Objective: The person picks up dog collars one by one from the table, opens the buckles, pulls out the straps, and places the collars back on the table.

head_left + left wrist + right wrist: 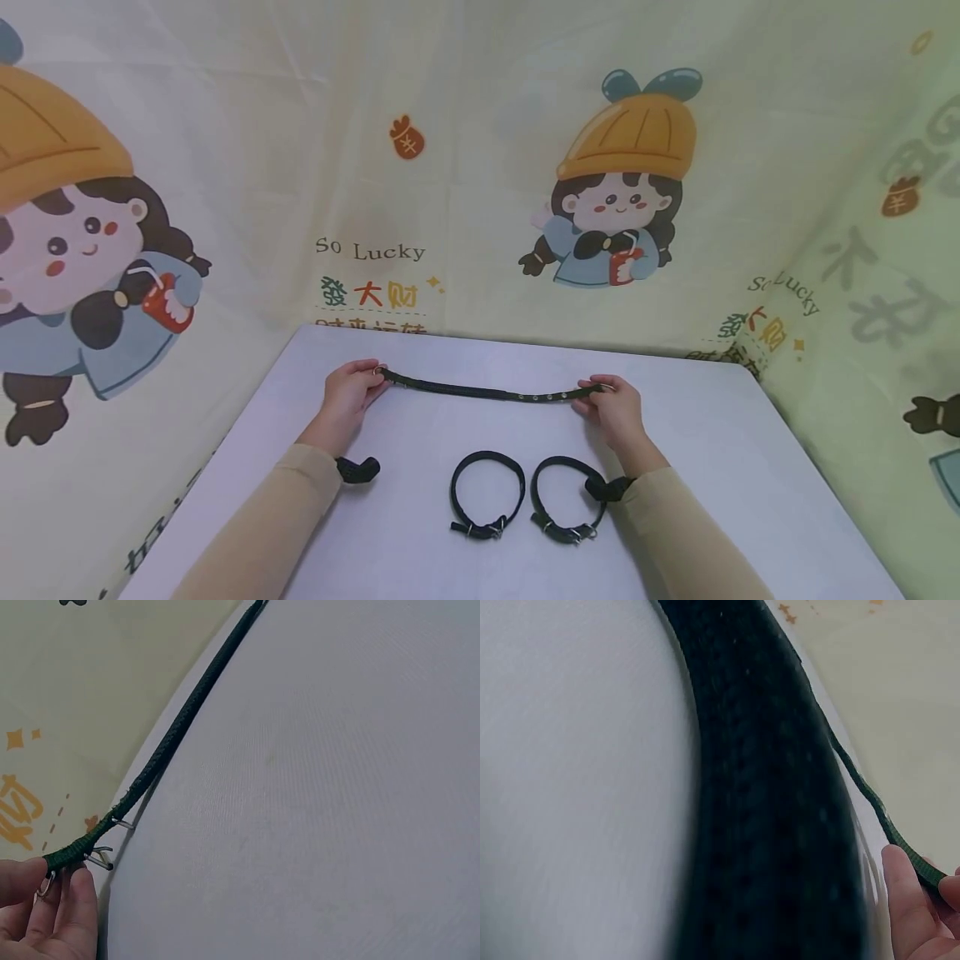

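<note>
A dark woven pet collar [465,391] is stretched out nearly straight between my two hands, sagging slightly, over the far part of the table. My left hand [348,404] pinches its buckle end, where the metal buckle [101,859] and a ring show in the left wrist view. The other end, with a row of metal eyelets [548,397], is pinched by my right hand [618,417]. Nearer to me, two similar collars lie fastened into rings: a left one [477,531] and a right one [553,531], side by side, buckles facing me.
The white table [420,575] is bordered by a printed cloth [480,167] at the back and sides. A black wrist camera [609,488] on my right arm overlaps the right ring. In the right wrist view a blurred dark band [772,787] covers the middle.
</note>
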Motion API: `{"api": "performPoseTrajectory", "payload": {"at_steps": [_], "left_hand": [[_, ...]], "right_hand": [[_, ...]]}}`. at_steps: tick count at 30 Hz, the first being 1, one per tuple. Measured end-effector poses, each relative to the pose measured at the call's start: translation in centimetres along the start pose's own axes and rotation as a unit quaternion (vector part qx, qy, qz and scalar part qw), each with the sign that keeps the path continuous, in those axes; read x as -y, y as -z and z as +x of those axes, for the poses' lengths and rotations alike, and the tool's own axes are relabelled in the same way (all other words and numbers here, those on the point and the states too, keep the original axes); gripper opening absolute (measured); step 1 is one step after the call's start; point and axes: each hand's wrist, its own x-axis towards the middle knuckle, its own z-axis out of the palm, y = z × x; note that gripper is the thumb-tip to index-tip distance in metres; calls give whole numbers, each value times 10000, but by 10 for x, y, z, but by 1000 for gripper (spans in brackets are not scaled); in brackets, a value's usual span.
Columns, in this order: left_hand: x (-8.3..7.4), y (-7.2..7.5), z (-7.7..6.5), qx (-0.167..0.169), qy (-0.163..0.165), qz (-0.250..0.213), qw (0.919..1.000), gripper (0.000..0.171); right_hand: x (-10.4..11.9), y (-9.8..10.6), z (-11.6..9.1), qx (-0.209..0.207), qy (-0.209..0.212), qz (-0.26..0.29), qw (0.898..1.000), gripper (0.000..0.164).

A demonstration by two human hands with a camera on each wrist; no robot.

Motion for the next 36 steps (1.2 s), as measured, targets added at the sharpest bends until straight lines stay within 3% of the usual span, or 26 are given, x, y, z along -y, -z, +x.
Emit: {"api": "performPoseTrajectory", "payload": {"at_steps": [16, 27, 36], "left_hand": [[-9, 24, -9, 132, 255, -221, 9993, 59], [-12, 38, -11, 168, 247, -411, 9987, 62], [-16, 48, -17, 259, 226, -545, 9979, 65]], "right_hand": [[3, 17, -3, -144, -172, -120, 9997, 49], [9, 25, -5, -151, -97, 98, 9998, 48], [15, 32, -10, -135, -146, -53, 9998, 49]]}}
